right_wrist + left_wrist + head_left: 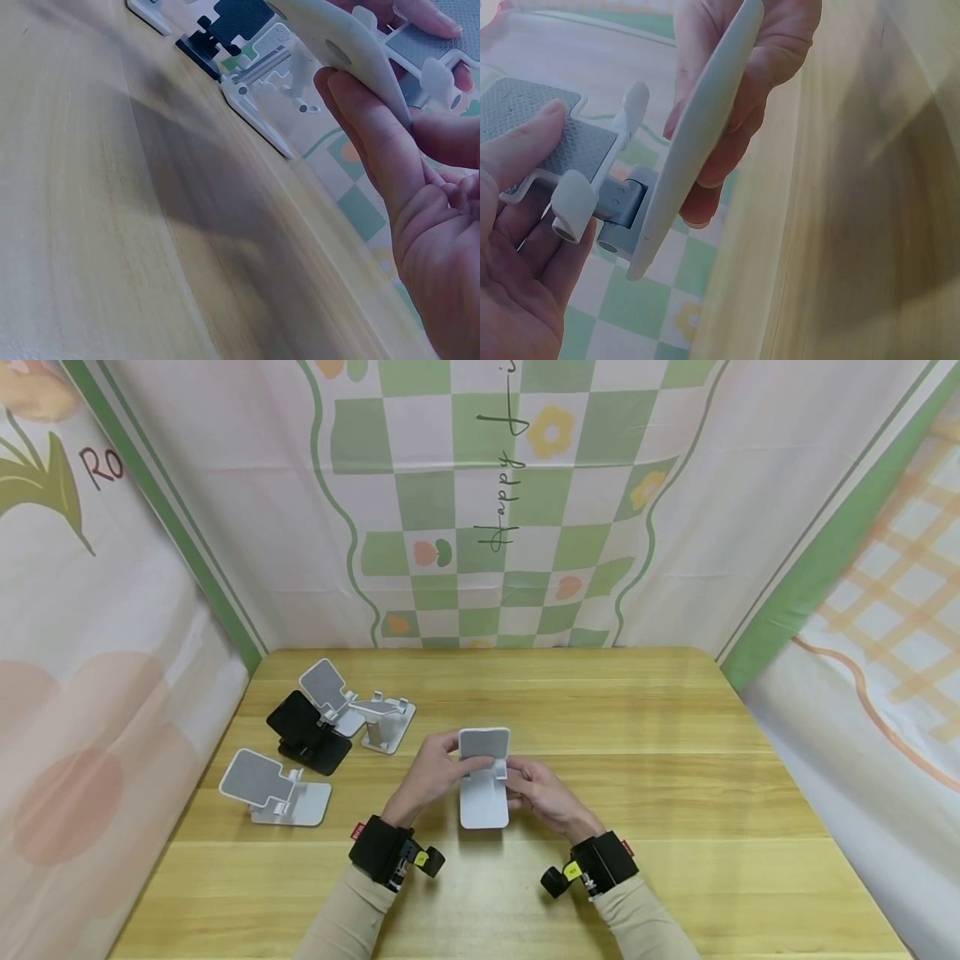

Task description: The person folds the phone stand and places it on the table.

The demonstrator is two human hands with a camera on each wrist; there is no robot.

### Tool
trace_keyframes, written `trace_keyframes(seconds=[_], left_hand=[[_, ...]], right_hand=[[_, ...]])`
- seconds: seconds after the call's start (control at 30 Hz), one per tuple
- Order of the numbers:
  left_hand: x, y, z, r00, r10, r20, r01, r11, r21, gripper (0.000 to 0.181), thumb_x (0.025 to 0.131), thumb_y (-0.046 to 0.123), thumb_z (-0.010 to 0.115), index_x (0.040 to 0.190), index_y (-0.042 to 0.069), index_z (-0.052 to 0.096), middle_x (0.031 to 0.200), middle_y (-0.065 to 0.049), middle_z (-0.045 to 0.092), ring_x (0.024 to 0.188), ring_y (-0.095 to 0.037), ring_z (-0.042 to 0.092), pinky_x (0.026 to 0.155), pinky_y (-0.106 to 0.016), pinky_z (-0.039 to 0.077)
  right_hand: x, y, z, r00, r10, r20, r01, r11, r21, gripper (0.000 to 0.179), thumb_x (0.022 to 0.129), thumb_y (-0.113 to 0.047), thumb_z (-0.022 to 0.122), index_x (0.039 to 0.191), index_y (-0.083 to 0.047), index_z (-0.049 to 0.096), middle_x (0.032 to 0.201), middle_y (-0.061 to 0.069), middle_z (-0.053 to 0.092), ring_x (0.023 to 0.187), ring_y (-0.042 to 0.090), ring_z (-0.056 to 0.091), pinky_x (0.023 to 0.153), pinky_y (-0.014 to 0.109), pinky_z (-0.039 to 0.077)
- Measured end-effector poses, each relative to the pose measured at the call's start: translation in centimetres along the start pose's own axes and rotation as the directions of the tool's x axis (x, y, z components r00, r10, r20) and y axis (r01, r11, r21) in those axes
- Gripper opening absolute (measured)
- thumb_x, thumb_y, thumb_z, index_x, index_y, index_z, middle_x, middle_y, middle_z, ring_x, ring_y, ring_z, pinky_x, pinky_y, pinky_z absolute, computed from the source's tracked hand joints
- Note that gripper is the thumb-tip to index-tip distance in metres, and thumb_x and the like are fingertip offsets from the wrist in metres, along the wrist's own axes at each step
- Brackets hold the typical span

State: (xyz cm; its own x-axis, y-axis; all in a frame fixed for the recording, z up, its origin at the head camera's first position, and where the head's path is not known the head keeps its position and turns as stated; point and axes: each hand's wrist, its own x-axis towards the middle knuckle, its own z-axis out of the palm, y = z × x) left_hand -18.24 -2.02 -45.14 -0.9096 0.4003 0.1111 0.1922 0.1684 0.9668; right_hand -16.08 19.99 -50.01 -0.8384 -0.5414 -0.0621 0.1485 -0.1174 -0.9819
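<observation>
A white phone stand (483, 806) with a grey-padded upper plate (551, 124) is held between both hands above the wooden table. My left hand (429, 773) grips the upper plate, its thumb lying across the grey pad and its fingers behind. At the stand's right side, my right hand (551, 797) pinches the flat base (349, 45), with fingers along the underside. The left wrist view shows the hinge (626, 202) between plate and base, with the plate folded out at an angle. Two small white lips stick up at the plate's lower edge.
Left on the table (637, 727) stand other phone stands: a black one (318, 752), a white one in front (307, 806), another white one behind (322, 681), and a white one beside them (390, 735). Printed curtains (300, 510) enclose the table's back and sides.
</observation>
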Motion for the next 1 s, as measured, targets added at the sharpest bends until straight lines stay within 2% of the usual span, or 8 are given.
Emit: trace_keyframes(seconds=[0.17, 0.3, 0.67, 1.0], left_hand=[[0.05, -0.21, 0.11, 0.999, 0.038, -0.03, -0.038, 0.999, 0.021, 0.034, 0.089, 0.009, 0.081, 0.121, 0.002, 0.074, 0.117, -0.015, 0.076, 0.112, -0.031, 0.07, 0.096, -0.047, 0.057], [0.09, -0.38, 0.16, 0.997, 0.063, -0.044, -0.061, 0.997, 0.039, 0.036, 0.088, 0.008, 0.081, 0.122, 0.003, 0.074, 0.117, -0.015, 0.076, 0.113, -0.032, 0.07, 0.096, -0.047, 0.057], [0.22, -0.76, 0.16, 0.993, 0.107, -0.042, -0.104, 0.993, 0.054, 0.036, 0.088, 0.007, 0.081, 0.123, 0.003, 0.074, 0.118, -0.015, 0.075, 0.113, -0.032, 0.071, 0.099, -0.049, 0.056], [0.34, -0.95, 0.24, 0.989, 0.138, -0.057, -0.134, 0.988, 0.075, 0.031, 0.089, 0.009, 0.08, 0.119, 0.003, 0.075, 0.115, -0.013, 0.076, 0.112, -0.031, 0.072, 0.101, -0.048, 0.055]], right_hand=[[0.05, 0.05, 0.12, 1.0, 0.002, 0.013, -0.002, 1.0, 0.011, 0.053, 0.11, -0.007, 0.043, 0.15, 0.022, 0.025, 0.14, 0.039, 0.053, 0.108, 0.019, 0.072, 0.09, 0.037, 0.06], [0.1, 0.12, 0.12, 1.0, -0.006, 0.029, 0.005, 1.0, 0.031, 0.053, 0.111, -0.009, 0.043, 0.151, 0.022, 0.025, 0.141, 0.036, 0.054, 0.109, 0.019, 0.072, 0.091, 0.037, 0.06], [0.12, 0.28, 0.01, 0.999, -0.01, 0.032, 0.009, 0.999, 0.035, 0.053, 0.111, -0.011, 0.043, 0.15, 0.021, 0.027, 0.137, 0.031, 0.059, 0.109, 0.019, 0.072, 0.092, 0.038, 0.06], [0.16, 0.4, 0.01, 0.999, -0.003, 0.035, 0.002, 0.999, 0.045, 0.052, 0.111, -0.012, 0.045, 0.151, 0.018, 0.03, 0.134, 0.019, 0.066, 0.111, 0.02, 0.072, 0.092, 0.039, 0.059]])
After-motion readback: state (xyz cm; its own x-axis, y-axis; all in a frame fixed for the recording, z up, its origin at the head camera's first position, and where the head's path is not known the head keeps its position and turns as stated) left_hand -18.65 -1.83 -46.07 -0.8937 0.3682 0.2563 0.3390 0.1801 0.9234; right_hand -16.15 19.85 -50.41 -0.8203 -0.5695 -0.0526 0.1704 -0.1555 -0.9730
